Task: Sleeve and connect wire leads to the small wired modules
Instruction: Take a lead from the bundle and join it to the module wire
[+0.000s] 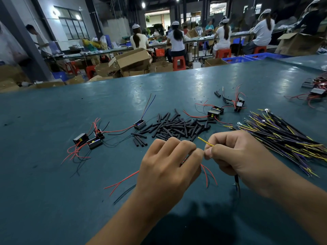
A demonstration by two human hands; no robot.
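My left hand [169, 161] is curled over something hidden in its palm; red wires [208, 174] trail out beneath it, and more red leads [122, 182] run off to the left. My right hand [237, 152] pinches a yellow wire lead [205, 141] whose tip points up and left, right beside my left fingertips. A dark lead hangs below my right palm. A pile of black sleeve tubes [177, 126] lies just beyond my hands. Small wired modules [88, 139] sit at the left, another module [139, 124] beside the pile.
A bundle of yellow, purple and black leads [283, 137] fans out at the right. More modules [216, 112] lie behind the tube pile and at the far right edge [316, 89]. The green table [53, 200] extends all around. Workers sit at benches behind.
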